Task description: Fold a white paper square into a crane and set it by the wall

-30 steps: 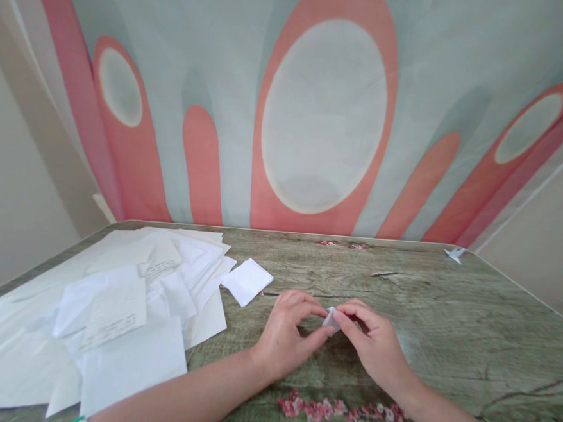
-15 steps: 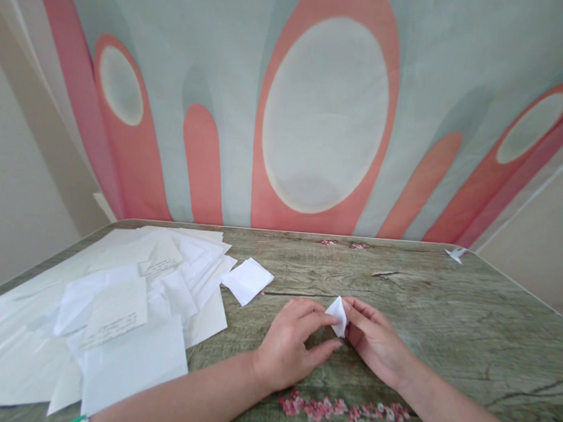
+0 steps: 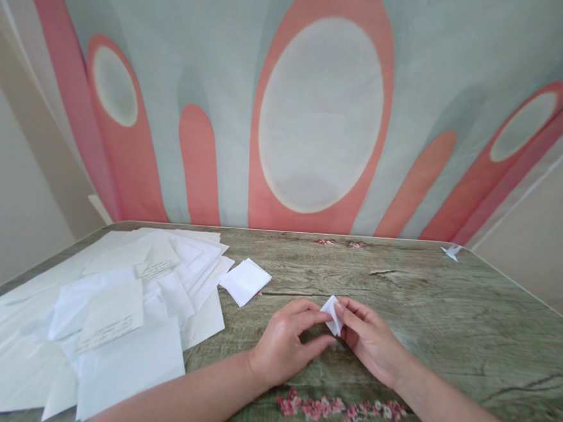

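While the right hand [image 3: 373, 343] pinches the folded white paper [image 3: 331, 312] between thumb and fingers, the left hand [image 3: 286, 346] rests its forefinger against the paper's left side, its thumb spread below so that a gap stands between the two. The paper, creased to pointed ends, is held upright over the middle part of the tabletop [image 3: 471, 327], slightly toward the right edge; whether its lower tip touches the wood-grained surface cannot be told. Beyond the left hand, toward the far edge, a small white square of paper [image 3: 245, 282] lies turned cornerwise, just beside a loose heap of white sheets [image 3: 130, 371] that spreads from near the far left corner along the left edge. Two smaller pieces on the heap bear lines of print, too blurred to read. Close to the far right corner lies a small white folded figure [image 3: 451, 252] with pointed tips. Pink blossoms [image 3: 316, 407] run in a row between the forearms, and two small pink patches [image 3: 357, 245] sit near the far edge, before a pink-and-grey backdrop [image 3: 322, 111].
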### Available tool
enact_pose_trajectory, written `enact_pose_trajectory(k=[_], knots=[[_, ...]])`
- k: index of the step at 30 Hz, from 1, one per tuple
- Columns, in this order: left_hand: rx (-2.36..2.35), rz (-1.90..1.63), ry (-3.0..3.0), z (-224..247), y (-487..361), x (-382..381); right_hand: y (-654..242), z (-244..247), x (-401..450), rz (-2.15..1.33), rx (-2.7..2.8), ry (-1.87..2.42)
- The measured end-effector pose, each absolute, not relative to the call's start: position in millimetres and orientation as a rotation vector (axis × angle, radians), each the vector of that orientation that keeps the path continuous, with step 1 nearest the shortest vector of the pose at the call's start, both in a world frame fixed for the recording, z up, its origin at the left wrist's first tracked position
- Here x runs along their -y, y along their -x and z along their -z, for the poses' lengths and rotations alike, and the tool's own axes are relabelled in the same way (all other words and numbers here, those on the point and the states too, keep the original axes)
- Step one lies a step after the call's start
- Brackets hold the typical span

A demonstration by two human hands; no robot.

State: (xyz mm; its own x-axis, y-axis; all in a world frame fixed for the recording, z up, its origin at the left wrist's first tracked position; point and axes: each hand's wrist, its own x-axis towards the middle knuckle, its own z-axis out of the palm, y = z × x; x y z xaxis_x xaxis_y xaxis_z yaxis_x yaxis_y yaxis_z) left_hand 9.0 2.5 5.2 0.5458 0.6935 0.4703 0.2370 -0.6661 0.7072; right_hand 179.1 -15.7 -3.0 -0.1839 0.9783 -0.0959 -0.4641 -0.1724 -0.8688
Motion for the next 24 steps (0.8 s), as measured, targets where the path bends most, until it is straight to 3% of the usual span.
enact_pose_trajectory(k=[8, 16, 24], knots=[[-0.742, -0.948, -2.057, -16, -8, -1, -179, 1, 17, -1.473, 1.069, 1.008], [-1.001, -0.905, -1.776, 2, -14, -7, -177, 6, 21, -1.222, 1.340, 1.230], [-0.865, -0.870, -1.590, 6, -15, -12, -182, 7, 13, -1.319, 1.415, 1.251]])
